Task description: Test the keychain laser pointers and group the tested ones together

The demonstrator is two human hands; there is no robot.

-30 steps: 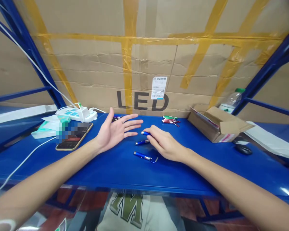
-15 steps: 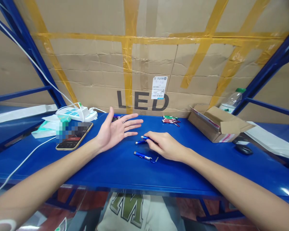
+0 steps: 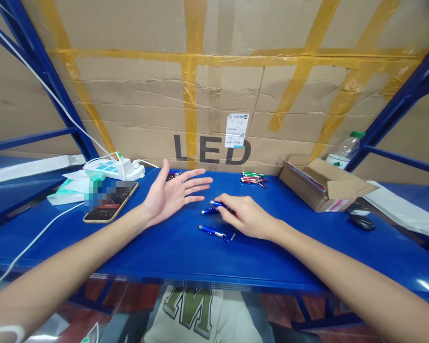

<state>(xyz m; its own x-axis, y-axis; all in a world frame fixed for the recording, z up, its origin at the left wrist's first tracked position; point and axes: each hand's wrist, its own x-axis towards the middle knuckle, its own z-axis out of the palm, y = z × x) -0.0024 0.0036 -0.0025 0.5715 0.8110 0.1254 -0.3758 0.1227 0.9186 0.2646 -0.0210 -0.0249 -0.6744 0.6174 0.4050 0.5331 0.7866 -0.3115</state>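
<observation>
My right hand (image 3: 248,216) is closed with a blue penlight (image 3: 216,204) pinched between thumb and fingers, its metal tip pointing left. Just below that tip lies a second blue penlight (image 3: 208,211), partly hidden by the hand; whether the fingers touch it I cannot tell. Nearer to me, a third blue penlight (image 3: 210,231) rests on the table with a carabiner clip at its right end. My left hand (image 3: 171,193) is palm up with fingers spread, holding nothing. Behind its fingers, small dark items (image 3: 173,176) are partly covered.
Several green and red penlights (image 3: 252,178) lie at the back of the blue table (image 3: 271,267). To the right stand an open cardboard box (image 3: 325,188), a black mouse (image 3: 362,222) and a bottle (image 3: 345,150). A phone (image 3: 110,205) and power strip (image 3: 110,167) are at left.
The held penlight's tip has shifted very slightly to the right. Otherwise both hands keep their positions.
</observation>
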